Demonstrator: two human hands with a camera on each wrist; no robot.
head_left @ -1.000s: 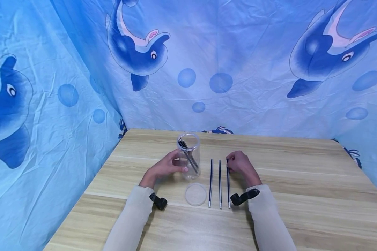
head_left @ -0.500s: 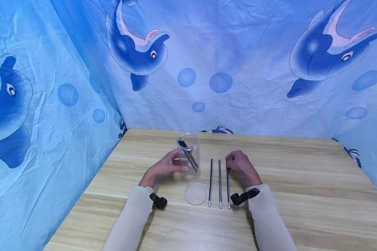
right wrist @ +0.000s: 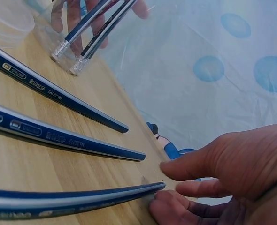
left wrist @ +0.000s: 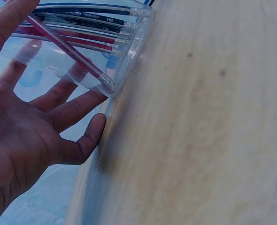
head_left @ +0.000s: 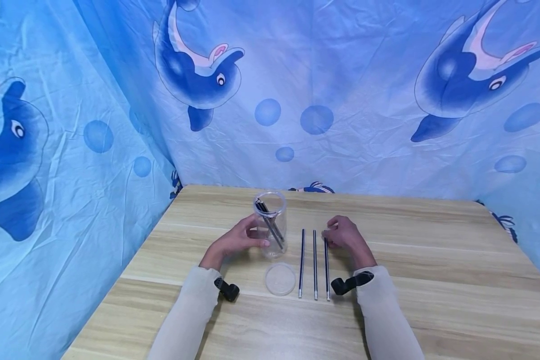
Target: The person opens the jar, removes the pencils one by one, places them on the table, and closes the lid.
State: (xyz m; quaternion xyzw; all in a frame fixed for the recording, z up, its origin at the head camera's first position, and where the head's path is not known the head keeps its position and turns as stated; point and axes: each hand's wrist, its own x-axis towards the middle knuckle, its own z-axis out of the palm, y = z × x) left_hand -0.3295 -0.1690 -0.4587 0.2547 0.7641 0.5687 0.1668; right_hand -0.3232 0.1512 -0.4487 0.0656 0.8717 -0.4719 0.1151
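Note:
My left hand grips a clear plastic jar from its left side, thumb at the front. Several pencils lean inside, dark and red ones showing in the left wrist view. To the jar's right, three dark blue pencils lie side by side on the table: the left pencil, the middle pencil and the right pencil. At the far end of the right pencil is my right hand. Its thumb stands apart from the pencil, and the fingers lie right at the pencil's end.
A round clear lid lies flat in front of the jar, left of the pencils. The wooden table ends at a blue cloth backdrop with dolphins. Each forearm carries a black wrist camera, the left camera near the lid.
My right thumb and fingers have parted from the right pencil's far end, which they held before. The pencil lies nearly where it was. The left hand and jar stay put.

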